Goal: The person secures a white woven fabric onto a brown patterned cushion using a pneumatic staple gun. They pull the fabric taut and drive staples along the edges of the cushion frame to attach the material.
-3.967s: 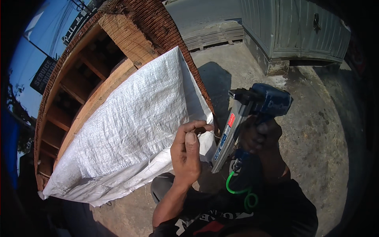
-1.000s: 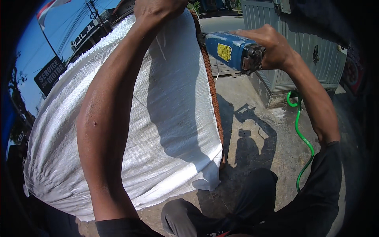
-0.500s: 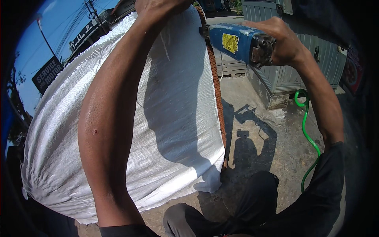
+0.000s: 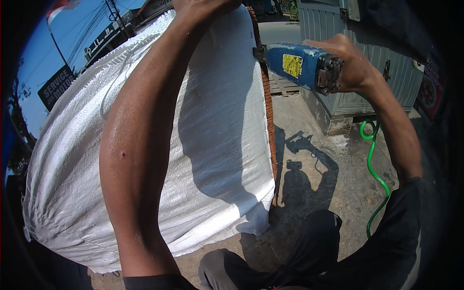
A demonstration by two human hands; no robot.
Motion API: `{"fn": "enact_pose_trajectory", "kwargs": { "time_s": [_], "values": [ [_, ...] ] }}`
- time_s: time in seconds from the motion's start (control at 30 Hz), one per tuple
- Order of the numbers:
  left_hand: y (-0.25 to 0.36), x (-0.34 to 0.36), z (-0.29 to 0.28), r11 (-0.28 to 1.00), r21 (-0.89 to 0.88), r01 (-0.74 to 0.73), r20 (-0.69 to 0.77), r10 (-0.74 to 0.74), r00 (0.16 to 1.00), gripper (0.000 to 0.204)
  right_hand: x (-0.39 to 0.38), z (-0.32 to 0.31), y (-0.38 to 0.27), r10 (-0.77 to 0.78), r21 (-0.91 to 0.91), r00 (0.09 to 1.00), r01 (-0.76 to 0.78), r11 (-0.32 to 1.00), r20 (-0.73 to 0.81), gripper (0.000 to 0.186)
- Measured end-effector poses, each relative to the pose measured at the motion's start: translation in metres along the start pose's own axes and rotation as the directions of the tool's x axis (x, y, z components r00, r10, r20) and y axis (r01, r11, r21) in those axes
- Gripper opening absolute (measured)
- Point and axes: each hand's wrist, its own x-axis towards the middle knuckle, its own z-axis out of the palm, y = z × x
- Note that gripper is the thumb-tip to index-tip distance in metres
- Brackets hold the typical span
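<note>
My right hand (image 4: 352, 65) is wrapped round the handle of a blue staple gun (image 4: 285, 60) with a yellow label. Its dark nose rests against the right margin of a white woven plastic sheet (image 4: 222, 140). Along that margin runs a brown ribbed edge (image 4: 270, 140), standing upright beside the sheet. My left hand (image 4: 208, 6) is at the top of the sheet, partly cut off by the picture's upper border, so its fingers are hidden. The left forearm crosses in front of the sheet, whose left part is gathered in folds.
A green coiled air hose (image 4: 371, 159) hangs beside my right arm down to the concrete floor (image 4: 309, 193). Behind the staple gun stands a grey metal cabinet (image 4: 357, 92) on a raised base. My knees (image 4: 314, 237) are bent below the sheet.
The staple gun and my right hand have shifted slightly down and to the right along the sheet's margin. My left forearm has moved a little to the right.
</note>
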Motion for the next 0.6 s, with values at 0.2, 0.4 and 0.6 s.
{"fn": "enact_pose_trajectory", "kwargs": {
  "time_s": [0.2, 0.4, 0.6],
  "values": [
    [-0.002, 0.003, 0.012, 0.999, -0.046, 0.003, -0.001, -0.003, 1.0, 0.037, -0.007, 0.006, -0.004, 0.066, -0.043, 0.998, -0.067, 0.997, -0.012, 0.059],
    [-0.005, 0.009, 0.018, 0.997, -0.077, 0.007, 0.008, -0.006, 1.0, 0.038, -0.015, 0.012, -0.011, 0.071, -0.037, 0.997, -0.07, 0.997, 0.016, 0.061],
    [-0.006, 0.014, 0.023, 0.994, -0.109, 0.0, 0.012, 0.001, 1.0, 0.039, -0.018, 0.016, -0.018, 0.141, -0.045, 0.989, -0.139, 0.989, 0.039, 0.064]
  ]
}}
